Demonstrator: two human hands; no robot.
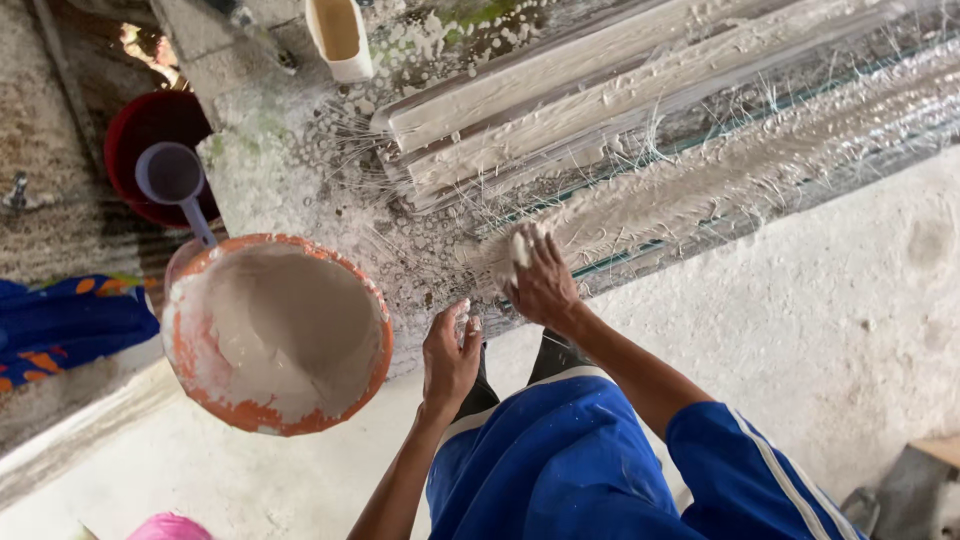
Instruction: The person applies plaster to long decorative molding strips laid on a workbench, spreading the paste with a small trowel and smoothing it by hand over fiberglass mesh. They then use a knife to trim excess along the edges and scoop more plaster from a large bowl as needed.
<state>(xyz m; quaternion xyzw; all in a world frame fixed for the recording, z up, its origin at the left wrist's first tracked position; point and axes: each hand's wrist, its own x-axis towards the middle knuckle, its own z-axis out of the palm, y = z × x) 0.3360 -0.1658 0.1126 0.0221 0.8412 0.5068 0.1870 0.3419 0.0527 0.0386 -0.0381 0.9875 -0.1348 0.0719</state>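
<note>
Blue shorts (pixel 560 470) below, my right hand (pixel 543 285) presses wet plaster (pixel 520 248) onto half-coated fibre strips (pixel 720 180) (left hand (pixel 450 355) open, empty), bucket (pixel 275 335) leftward nearly spent.

the right hand (pixel 541 285) presses white paste, maybe plaster, onto the table (pixel 300 180) beside an orange bucket (pixel 275 335).

Bare forearms, plaster-smeared hands (pixel 545 285) — blue clothes with white stripes, dark rubber boots.

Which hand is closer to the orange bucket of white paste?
Left. The left hand hovers just right of the orange bucket; the right hand is farther right, on the fibre-covered bench.
</note>
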